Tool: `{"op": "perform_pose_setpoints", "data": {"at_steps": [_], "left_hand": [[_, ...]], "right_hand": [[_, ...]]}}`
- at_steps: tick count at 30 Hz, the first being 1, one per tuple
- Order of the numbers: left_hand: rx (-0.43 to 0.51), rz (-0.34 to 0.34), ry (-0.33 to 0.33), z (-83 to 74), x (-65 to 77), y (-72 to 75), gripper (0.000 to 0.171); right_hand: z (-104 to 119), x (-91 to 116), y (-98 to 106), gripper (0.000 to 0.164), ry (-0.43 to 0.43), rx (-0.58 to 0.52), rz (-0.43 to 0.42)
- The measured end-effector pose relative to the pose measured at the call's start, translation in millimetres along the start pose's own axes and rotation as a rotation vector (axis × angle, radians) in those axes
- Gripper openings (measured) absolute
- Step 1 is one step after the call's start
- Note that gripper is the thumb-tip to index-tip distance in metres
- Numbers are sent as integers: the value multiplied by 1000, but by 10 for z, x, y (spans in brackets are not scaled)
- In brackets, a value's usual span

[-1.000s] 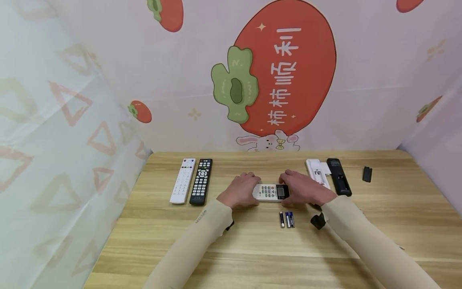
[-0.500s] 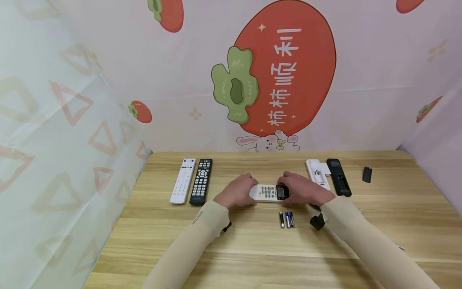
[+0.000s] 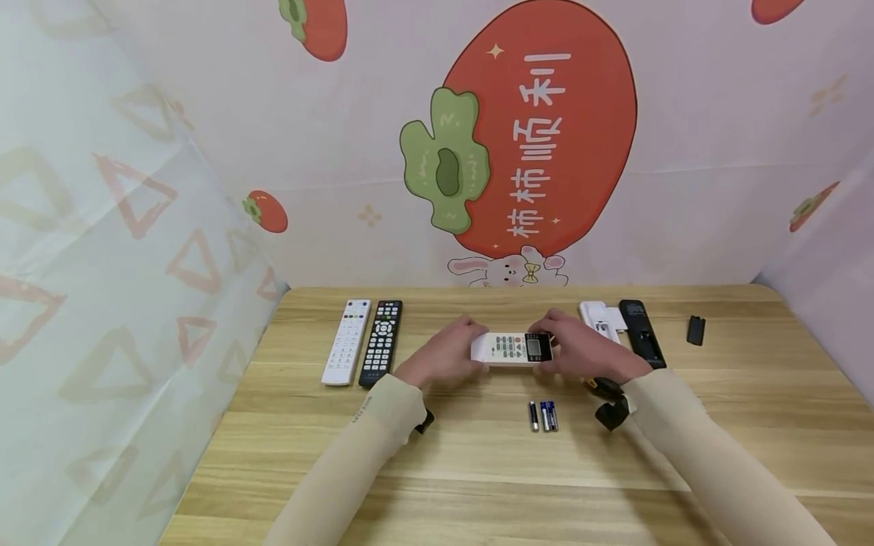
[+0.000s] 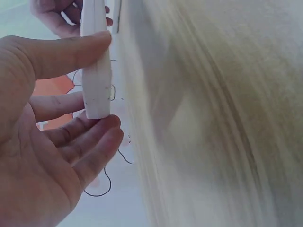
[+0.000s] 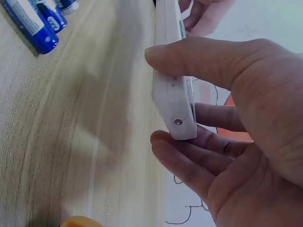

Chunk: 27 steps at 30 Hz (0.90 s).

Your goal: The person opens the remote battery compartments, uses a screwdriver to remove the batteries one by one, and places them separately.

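Note:
A white air-conditioner remote [image 3: 507,348], with its small screen and black panel at the right end, is held level just above the wooden table, buttons up. My left hand [image 3: 447,352] grips its left end; in the left wrist view the thumb lies on one long edge and the fingers [image 4: 97,146] lie on the other side and beneath. At the screen end, my right hand [image 3: 583,347] pinches it between thumb and fingers, and the right wrist view shows its white end [image 5: 175,113]. Several small batteries [image 3: 549,416] lie on the table in front of the remote.
At left lie a white remote [image 3: 346,343] and a black remote [image 3: 381,343], face up. Behind my right hand are a white remote [image 3: 599,318] with an open battery bay and a face-down black remote [image 3: 642,334]. A black cover [image 3: 696,331] lies farther right. A black-and-orange object [image 3: 605,388] is partly hidden beneath my right wrist.
Both hands have raised the air-conditioner remote from the table, moving it slightly up and back. The batteries and other remotes have stayed where they were.

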State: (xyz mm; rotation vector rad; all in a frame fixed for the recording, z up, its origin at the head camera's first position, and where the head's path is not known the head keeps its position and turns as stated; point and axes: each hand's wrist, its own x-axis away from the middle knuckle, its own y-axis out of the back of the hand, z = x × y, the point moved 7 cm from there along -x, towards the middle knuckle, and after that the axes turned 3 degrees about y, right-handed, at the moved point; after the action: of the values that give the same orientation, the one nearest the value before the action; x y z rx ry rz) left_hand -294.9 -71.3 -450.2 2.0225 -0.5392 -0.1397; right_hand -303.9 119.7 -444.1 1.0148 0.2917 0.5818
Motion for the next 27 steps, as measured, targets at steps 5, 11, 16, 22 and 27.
{"op": "perform_pose_setpoints", "data": {"at_steps": [5,11,16,22,27], "left_hand": [[81,-2,-20,5,-11,54,67],[191,14,-44,47,-29,64,59],[269,23,-92,40,-36,93,44],[392,36,-50,74,-15,117,42],[519,63,-16,98,-8,116,42]], "right_hand": [[-17,29,41,58,-1,-70,-7],[-29,28,74,57,16,-147,-1],[-27,20,110,53,45,-182,-17],[-37,15,113,51,55,-193,-15],[-19,15,121,35,76,-188,-34]]}}
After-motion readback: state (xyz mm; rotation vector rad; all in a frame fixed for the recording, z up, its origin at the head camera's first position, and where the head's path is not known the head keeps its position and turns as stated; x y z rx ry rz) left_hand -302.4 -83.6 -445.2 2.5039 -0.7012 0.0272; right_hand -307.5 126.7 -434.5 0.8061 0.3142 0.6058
